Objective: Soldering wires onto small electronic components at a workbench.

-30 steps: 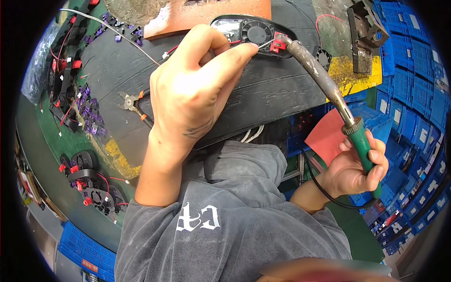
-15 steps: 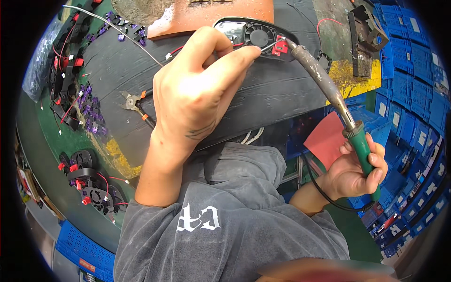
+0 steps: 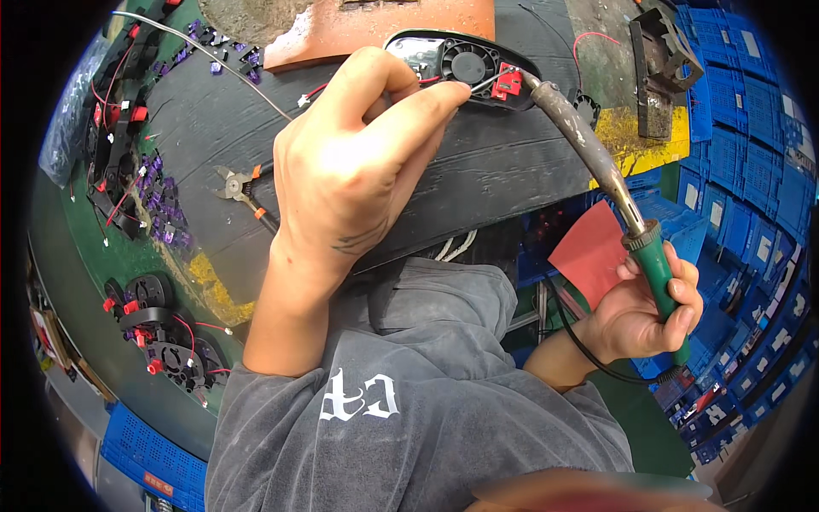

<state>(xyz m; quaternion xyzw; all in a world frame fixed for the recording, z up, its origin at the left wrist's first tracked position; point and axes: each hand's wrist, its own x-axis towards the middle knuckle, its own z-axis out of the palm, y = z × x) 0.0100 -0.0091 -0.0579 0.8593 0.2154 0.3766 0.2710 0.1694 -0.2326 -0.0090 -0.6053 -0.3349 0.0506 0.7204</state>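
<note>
Green-handled iron (image 3: 597,162) gripped by right hand (image 3: 644,311) — left fingers (image 3: 409,107) pinching wire (image 3: 478,83)

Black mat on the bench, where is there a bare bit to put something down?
The black mat is bare between the left hand and the soldering iron, and between the cutters and the orange board. It is crowded at the left edge, with purple parts and black fans.

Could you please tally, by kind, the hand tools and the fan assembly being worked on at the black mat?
Soldering iron: 1
Wire cutters: 1
Black fan assembly under the iron's tip: 1
Total: 3
</note>
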